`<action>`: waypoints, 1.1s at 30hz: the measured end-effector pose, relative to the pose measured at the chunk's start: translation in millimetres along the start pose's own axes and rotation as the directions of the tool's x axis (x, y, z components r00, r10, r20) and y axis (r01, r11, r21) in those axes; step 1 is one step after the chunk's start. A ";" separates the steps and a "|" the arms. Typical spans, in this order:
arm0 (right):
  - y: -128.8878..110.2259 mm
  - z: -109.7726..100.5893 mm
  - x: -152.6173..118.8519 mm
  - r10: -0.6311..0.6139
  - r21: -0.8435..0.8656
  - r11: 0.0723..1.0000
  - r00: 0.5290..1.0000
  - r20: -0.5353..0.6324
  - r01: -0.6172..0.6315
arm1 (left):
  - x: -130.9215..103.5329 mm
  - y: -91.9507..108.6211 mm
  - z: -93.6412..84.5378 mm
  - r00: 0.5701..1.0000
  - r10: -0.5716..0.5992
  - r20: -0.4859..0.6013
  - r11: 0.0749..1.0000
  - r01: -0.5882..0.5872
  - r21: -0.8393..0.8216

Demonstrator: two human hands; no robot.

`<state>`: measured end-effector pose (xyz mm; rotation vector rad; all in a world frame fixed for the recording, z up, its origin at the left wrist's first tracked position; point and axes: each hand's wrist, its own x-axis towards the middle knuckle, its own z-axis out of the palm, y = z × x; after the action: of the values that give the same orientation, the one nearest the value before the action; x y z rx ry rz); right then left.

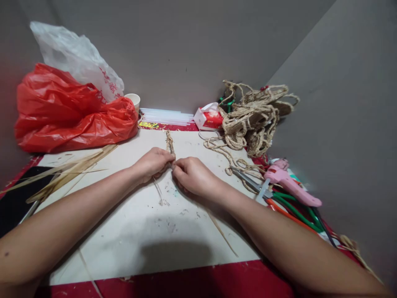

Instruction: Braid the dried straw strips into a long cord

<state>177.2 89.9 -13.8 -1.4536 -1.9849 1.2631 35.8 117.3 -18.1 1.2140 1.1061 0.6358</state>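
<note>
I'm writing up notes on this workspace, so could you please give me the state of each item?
Left hand, closed on braid
Right hand, closed at braid's near end
Red bag, bunched
Clear bag, crumpled
Cup, upright
Tissue pack, open
Rope pile, loosely heaped
Leaf strips, loose
Glue gun, lying down
Scissors, opening unclear
White sheet, flat, scrap-strewn
</note>
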 end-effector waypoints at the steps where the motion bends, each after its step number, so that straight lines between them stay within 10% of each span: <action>1: -2.4 1.8 -2.4 -0.038 -0.142 0.989 0.998 -0.054 0.030 | -0.9 -0.6 0.5 1.000 0.003 -0.008 1.000 -0.003 -0.003; 4: -16.8 3.4 -16.3 -0.129 -0.442 0.890 0.992 -0.009 0.112 | -3.1 -1.3 0.9 1.000 0.005 -0.028 1.000 -0.006 -0.018; 8: -35.1 -11.3 -32.8 -0.173 -0.334 0.890 0.909 0.379 0.309 | -4.8 0.9 -2.6 1.000 -0.002 0.012 0.996 0.003 -0.094; 10: -34.2 -23.7 -28.6 -0.176 -0.215 0.946 0.941 0.288 0.243 | -5.3 2.6 -5.3 0.999 -0.005 0.048 0.989 0.012 -0.148; 12: -25.0 -32.4 -15.8 -0.172 -0.154 0.975 0.984 -0.055 0.162 | -5.2 3.6 -7.9 0.996 -0.009 0.090 0.980 0.027 -0.198; 14: -11.5 -33.3 0.1 -0.196 -0.130 0.978 0.932 -0.304 0.163 | -4.2 3.4 -10.3 0.992 -0.008 0.127 0.972 0.037 -0.230; 18: 9.3 -21.0 20.8 0.004 0.320 0.947 1.000 0.024 -0.012 | -0.8 0.4 -13.9 0.982 0.032 0.184 0.975 0.010 -0.222; 26: 14.8 -30.5 28.4 0.097 0.579 0.744 0.911 0.401 -0.334 | 0.4 2.5 -16.8 0.978 0.073 0.195 0.997 -0.070 -0.023; 33: 10.7 -16.6 21.4 0.199 0.658 0.703 0.962 0.185 -0.271 | -9.3 15.0 -18.1 0.961 -0.010 0.277 0.991 -0.027 0.129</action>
<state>186.8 117.0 -18.2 -1.2823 -1.1594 1.9413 18.2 120.8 -0.2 1.3760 0.9176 0.3879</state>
